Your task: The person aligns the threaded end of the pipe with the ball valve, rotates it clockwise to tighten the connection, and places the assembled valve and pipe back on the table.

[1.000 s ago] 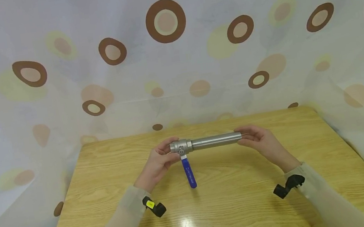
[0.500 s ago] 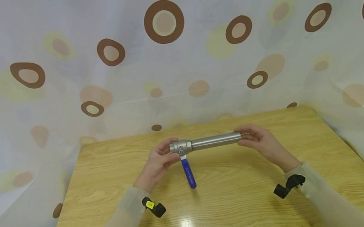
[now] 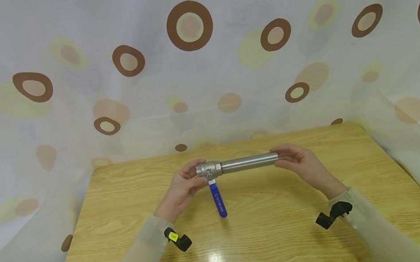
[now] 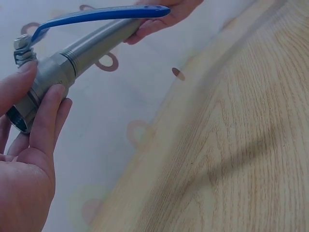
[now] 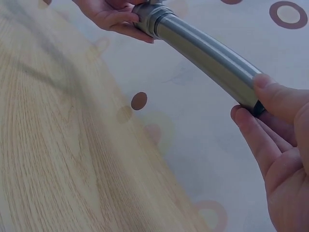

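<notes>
- I see the left hand [image 3: 182, 190] gripping the valve [image 3: 210, 170], fingers opposite thumb.
- The right hand [image 3: 308, 167], angled inward, pinches the pipe [image 3: 250, 162] at its end.
- Valve and pipe hang between both, raised above the tabletop [image 3: 273, 234].

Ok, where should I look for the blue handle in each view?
Head: the handle is at mid-width in the lower half, slanting down from the valve.
Left wrist: the handle runs along the top, from upper left to just right of centre.
Right wrist: not in the picture.
Shared landmark: the steel pipe, visible in all three.
</notes>
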`<action>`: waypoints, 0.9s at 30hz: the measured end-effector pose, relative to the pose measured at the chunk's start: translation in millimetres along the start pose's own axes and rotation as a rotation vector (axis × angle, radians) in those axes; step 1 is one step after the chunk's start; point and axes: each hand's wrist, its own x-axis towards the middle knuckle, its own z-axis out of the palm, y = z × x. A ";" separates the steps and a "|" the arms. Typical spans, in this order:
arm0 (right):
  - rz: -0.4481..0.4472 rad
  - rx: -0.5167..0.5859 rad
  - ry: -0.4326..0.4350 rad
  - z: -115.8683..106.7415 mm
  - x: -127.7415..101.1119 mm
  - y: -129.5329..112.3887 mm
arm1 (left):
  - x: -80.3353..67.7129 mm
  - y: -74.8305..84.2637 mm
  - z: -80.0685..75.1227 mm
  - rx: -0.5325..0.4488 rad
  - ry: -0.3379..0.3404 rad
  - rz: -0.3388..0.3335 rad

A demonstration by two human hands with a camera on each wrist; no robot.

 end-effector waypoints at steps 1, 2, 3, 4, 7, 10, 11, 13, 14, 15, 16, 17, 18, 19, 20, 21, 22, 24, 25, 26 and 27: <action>0.002 -0.018 0.006 0.1 -0.1 0.1 | -0.2 -0.2 0.0 -0.002 -0.001 0.000; 0.002 -0.034 0.010 0.2 -0.3 0.0 | -0.4 -0.3 0.0 -0.004 -0.001 0.000; 0.002 -0.045 0.014 0.4 -0.4 -0.1 | -0.6 -0.4 0.2 -0.004 0.000 0.000; 0.000 -0.051 0.014 0.5 -0.5 -0.1 | -0.8 -0.5 0.3 -0.004 0.001 -0.001; -0.013 -0.011 -0.003 0.9 -0.5 0.1 | -1.2 -0.5 0.5 0.005 0.005 0.000; -0.016 0.031 -0.016 1.4 -0.2 0.0 | -1.5 -0.5 0.3 0.010 0.007 0.001; -0.015 0.037 -0.017 1.7 -0.1 -0.2 | -1.6 -0.5 0.3 0.010 0.006 0.001; -0.007 0.011 -0.008 2.0 -0.1 -0.3 | -1.9 -0.5 0.0 0.006 0.004 -0.001; -0.001 -0.006 -0.004 2.2 -0.3 -0.6 | -2.0 -0.5 -0.1 0.003 0.003 0.000; 0.003 -0.026 0.000 2.3 -0.3 -0.7 | -2.0 -0.4 0.0 0.000 0.003 -0.001; 0.008 -0.044 0.002 2.2 -0.5 -1.1 | -2.1 -0.3 -0.1 -0.003 0.001 0.000; 0.011 -0.056 0.004 2.3 -0.7 -1.6 | -2.1 -0.2 -0.1 -0.005 -0.001 0.001; 0.013 -0.062 0.003 2.3 -0.8 -2.2 | -2.0 0.0 0.0 -0.007 -0.002 0.001; 0.017 -0.060 0.000 2.4 -0.8 -2.9 | -1.9 0.2 0.0 -0.008 -0.002 0.002; 0.020 -0.055 -0.005 2.4 -0.7 -3.9 | -1.8 0.6 0.2 -0.008 -0.001 0.004; 0.022 -0.048 -0.005 2.6 -0.6 -4.5 | -1.7 0.9 0.2 -0.007 0.000 0.006; 0.025 -0.038 -0.008 2.7 -0.3 -5.0 | -1.8 1.3 0.3 -0.006 0.000 0.007; 0.029 -0.026 -0.011 3.1 0.3 -5.9 | -2.0 2.1 0.5 -0.006 0.004 0.008; 0.031 -0.027 -0.011 3.2 0.6 -6.0 | -2.1 2.5 0.5 -0.006 0.006 0.008; 0.033 -0.035 -0.008 3.4 0.8 -6.0 | -2.2 2.9 0.5 -0.007 0.008 0.006; 0.035 -0.041 -0.004 3.6 0.9 -5.8 | -2.3 3.1 0.3 -0.008 0.009 0.003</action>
